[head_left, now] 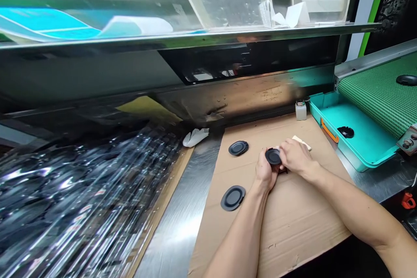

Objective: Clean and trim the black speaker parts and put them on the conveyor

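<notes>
My left hand (pixel 266 173) grips a black round plastic part (pixel 273 156) from its left side, above the cardboard sheet (pixel 293 221). From the right, my right hand (pixel 295 155) has its fingers bent against the same part's edge; whether a small thing is between them I cannot make out. Something dark shows just under my hands, mostly hidden. Left of them on the cardboard lie a small stack of black round parts (pixel 238 148) and another flat black round part (pixel 233 197). Behind my right hand rests a pale folded cloth or pad (pixel 301 142).
A teal tray (pixel 317 106) with an orange handle holds a black part (pixel 345 132) under the end of a green mesh conveyor (pixel 381 87). A small white bottle (pixel 301 110) stands beside it. Clear plastic trays of dark parts (pixel 81 200) fill the left. A metal shelf edge (pixel 202 39) crosses overhead.
</notes>
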Motion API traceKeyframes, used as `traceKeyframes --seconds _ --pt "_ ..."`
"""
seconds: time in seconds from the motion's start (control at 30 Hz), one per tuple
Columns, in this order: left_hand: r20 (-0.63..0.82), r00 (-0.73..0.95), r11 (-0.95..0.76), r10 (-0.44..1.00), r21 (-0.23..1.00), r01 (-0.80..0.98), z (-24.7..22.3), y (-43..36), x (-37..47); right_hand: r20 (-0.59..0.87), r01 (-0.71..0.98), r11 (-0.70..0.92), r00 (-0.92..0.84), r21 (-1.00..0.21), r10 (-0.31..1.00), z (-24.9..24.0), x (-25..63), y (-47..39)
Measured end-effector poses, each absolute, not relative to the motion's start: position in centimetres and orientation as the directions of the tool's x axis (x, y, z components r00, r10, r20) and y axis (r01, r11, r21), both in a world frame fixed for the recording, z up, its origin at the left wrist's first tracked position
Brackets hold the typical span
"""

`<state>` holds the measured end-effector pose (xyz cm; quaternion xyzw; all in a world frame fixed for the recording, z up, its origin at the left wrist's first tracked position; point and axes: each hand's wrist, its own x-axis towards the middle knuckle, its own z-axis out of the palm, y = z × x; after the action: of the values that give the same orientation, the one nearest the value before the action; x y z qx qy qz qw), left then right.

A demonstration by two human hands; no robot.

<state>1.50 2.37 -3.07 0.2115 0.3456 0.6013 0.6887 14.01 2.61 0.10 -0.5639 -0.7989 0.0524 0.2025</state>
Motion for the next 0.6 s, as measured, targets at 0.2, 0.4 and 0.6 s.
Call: traceKeyframes --seconds 0.2,0.4,0.6 --pt "-0.382 0.153 0.338 0.912 0.484 -0.807 -2.0 2.7 -0.7 0.243 0.904 0.207 -0.119 -0.375 0.963 0.0 16.2 3.7" --pt "-0.426 0.254 0.371 0.868 0.219 -0.902 -1.5 2.9 -2.0 0.283 0.884 0.251 -0.144 -0.393 0.948 -0.1 15.7 3.5" --pt "-0.449 0.21 0.345 0.869 0.244 -0.906 -0.9 2.7 -1.6 0.295 0.877 0.271 -0.158 -0.397 0.942 -0.4 15.7 3.6"
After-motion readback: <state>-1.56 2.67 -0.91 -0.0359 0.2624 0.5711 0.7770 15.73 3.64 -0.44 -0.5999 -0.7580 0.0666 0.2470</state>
